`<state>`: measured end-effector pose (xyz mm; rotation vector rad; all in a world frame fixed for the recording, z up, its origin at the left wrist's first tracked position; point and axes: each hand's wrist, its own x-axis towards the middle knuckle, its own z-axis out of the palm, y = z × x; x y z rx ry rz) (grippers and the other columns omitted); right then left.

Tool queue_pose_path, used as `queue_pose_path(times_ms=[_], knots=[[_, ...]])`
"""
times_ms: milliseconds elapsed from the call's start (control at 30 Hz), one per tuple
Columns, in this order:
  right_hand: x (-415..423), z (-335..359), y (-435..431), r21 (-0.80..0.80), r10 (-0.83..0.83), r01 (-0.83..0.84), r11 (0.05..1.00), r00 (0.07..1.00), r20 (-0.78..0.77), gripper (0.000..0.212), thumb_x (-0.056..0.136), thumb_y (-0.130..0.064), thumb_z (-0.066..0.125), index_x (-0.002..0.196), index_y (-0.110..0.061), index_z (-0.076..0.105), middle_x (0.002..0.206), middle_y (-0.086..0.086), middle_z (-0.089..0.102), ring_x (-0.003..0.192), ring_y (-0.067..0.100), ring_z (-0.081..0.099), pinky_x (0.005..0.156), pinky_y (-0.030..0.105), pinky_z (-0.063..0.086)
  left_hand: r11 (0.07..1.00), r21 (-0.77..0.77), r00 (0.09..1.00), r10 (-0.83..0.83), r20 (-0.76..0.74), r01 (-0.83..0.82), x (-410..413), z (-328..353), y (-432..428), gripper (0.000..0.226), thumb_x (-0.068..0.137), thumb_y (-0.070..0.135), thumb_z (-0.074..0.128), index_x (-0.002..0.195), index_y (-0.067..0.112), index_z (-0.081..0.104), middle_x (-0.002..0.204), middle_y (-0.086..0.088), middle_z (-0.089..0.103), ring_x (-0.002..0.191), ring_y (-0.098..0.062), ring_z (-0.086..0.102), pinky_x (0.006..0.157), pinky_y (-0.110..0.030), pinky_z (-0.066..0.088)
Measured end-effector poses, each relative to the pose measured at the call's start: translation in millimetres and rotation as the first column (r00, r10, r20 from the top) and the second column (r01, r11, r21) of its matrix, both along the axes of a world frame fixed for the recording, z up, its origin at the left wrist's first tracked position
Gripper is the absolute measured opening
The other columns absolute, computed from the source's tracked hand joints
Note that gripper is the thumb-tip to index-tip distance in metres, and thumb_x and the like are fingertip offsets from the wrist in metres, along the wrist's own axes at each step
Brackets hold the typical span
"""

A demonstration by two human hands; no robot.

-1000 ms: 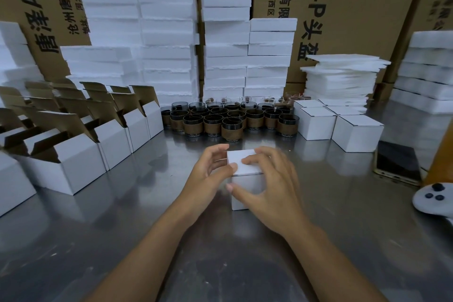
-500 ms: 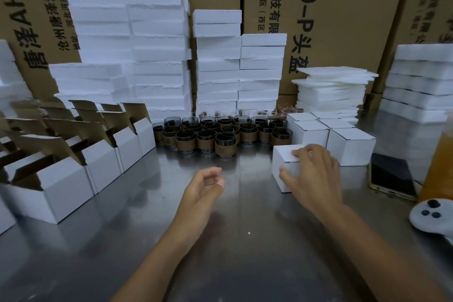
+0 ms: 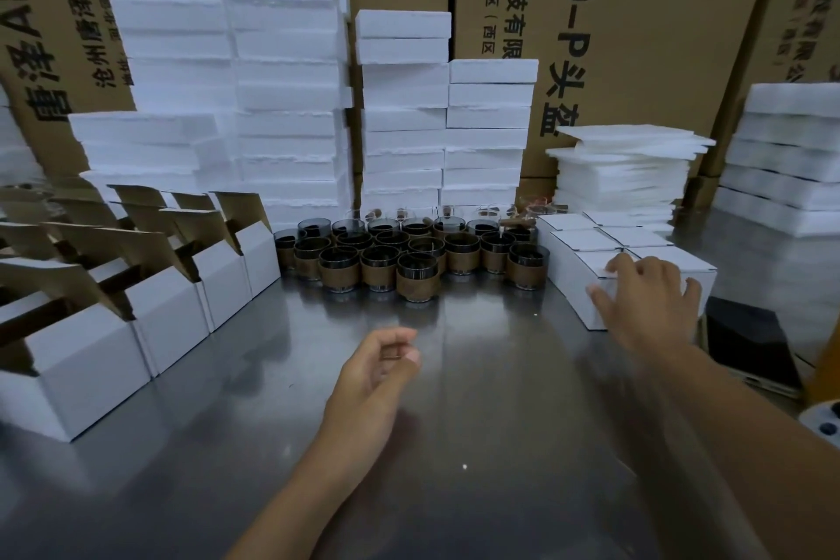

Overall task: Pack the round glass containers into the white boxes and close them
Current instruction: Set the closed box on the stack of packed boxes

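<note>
Several round glass containers [image 3: 418,273] with brown paper bands stand in rows at the middle of the steel table. A closed white box [image 3: 586,282] sits at the right beside other closed white boxes [image 3: 582,239]. My right hand [image 3: 645,300] rests on top of that box with fingers spread and touching it. My left hand [image 3: 377,373] hovers above the table's middle, fingers loosely curled, holding nothing. Open white boxes [image 3: 91,346] with raised brown flaps line the left side.
Tall stacks of white foam blocks [image 3: 282,73] rise behind the glasses, with thin foam sheets [image 3: 627,164] at the back right. A dark phone [image 3: 750,346] lies right of the closed boxes. Printed cardboard cartons [image 3: 636,14] form the back wall. Bare steel table [image 3: 477,377] lies in front.
My right hand slid the closed box from the table's middle to the right, up against the other closed boxes. My left hand let go of it and stayed near the middle.
</note>
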<state>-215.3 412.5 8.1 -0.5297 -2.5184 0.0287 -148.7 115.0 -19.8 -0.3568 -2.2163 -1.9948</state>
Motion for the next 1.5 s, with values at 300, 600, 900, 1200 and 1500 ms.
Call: queue_pose_path(times_ms=[300, 600, 900, 1200, 1500], knots=[[33, -3, -49, -0.138, 0.279, -0.275, 0.951, 0.960, 0.006, 0.051, 0.094, -0.039, 0.046, 0.140, -0.020, 0.035, 0.151, 0.008, 0.029, 0.142, 0.024, 0.017, 0.113, 0.049, 0.013, 1.000, 0.005, 1.000, 0.020, -0.008, -0.020, 1, 1, 1, 0.010, 0.090, 0.027, 0.059, 0.099, 0.029, 0.062, 0.099, 0.001, 0.065, 0.100, -0.014, 0.061, 0.099, -0.040, 0.043], [76, -25, -90, -0.042, 0.603, -0.602, 0.797, 0.798, 0.013, 0.013, 0.081, -0.014, 0.069, 0.094, -0.013, 0.067, 0.096, 0.004, 0.064, 0.097, 0.028, 0.059, 0.080, 0.033, 0.041, 0.967, 0.126, 0.973, 0.228, -0.037, -0.222, 11, 8, -23, 0.019, 0.091, 0.007, 0.056, 0.088, 0.025, 0.062, 0.089, -0.001, 0.061, 0.093, -0.023, 0.059, 0.081, -0.030, 0.046], [77, -24, -89, -0.202, 0.576, -0.555, 0.807, 0.814, 0.067, 0.006, 0.089, -0.023, 0.059, 0.091, -0.025, 0.064, 0.093, -0.004, 0.066, 0.088, 0.018, 0.057, 0.067, 0.027, 0.033, 0.678, 0.113, 0.669, 0.735, -0.110, -0.727, 15, 15, -160, 0.026, 0.091, 0.018, 0.057, 0.116, 0.024, 0.052, 0.090, 0.009, 0.054, 0.083, -0.005, 0.054, 0.061, -0.017, 0.041], [80, -21, -93, -0.244, 0.576, -0.548, 0.800, 0.816, 0.055, 0.007, 0.087, -0.019, 0.062, 0.086, -0.024, 0.065, 0.088, -0.006, 0.064, 0.076, 0.011, 0.050, 0.065, 0.027, 0.032, 0.479, -0.424, 0.620, 0.721, -0.310, -0.769, 23, 7, -224, 0.038, 0.089, 0.032, 0.058, 0.122, 0.012, 0.058, 0.122, -0.011, 0.040, 0.103, -0.028, 0.051, 0.086, -0.042, 0.048], [79, -25, -92, -0.256, 0.559, -0.532, 0.807, 0.828, 0.045, 0.007, 0.086, -0.019, 0.063, 0.083, -0.025, 0.064, 0.086, -0.005, 0.066, 0.077, 0.017, 0.055, 0.066, 0.032, 0.040, 0.432, -0.437, 0.614, 0.517, -0.596, -0.789, 28, 20, -189, 0.021, 0.079, 0.030, 0.070, 0.096, 0.018, 0.066, 0.099, 0.008, 0.035, 0.090, -0.012, 0.040, 0.062, -0.028, 0.041]])
